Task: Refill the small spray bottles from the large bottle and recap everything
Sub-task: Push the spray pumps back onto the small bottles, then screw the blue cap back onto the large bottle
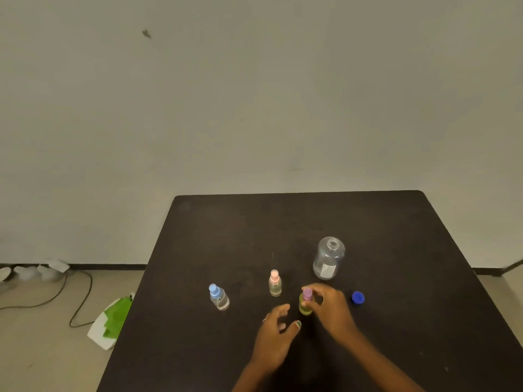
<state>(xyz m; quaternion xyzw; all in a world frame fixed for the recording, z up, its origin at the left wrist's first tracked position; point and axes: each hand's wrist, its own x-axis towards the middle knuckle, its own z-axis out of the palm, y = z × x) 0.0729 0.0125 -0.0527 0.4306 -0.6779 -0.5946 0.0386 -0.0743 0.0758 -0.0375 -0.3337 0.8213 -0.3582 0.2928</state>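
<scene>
A dark table [396, 321] is carrying everything, and 3 small spray bottles are standing upright on it. Just beyond the right hand's [331, 309] fingers the large bottle [329, 258] is standing upright too, its mouth open and pointing straight up; its blue cap [358, 297] is lying on the tabletop just to the outside of those knuckles. Past the left hand's [278, 333] fingertips the pink-capped bottle [274, 283] is waiting, and well off to their outer side the blue-capped bottle [218, 297].

The right fingers are curling round the purple cap [307, 294] of the green bottle [305, 305] — long axis vertical, cap upward. The left hand is hovering just beside it, fingers loosely spread, holding nothing — whether the thumb is touching the bottle's base I cannot tell. On the floor a green-and-white bag [111, 323] is lying beside a cable [82, 301].
</scene>
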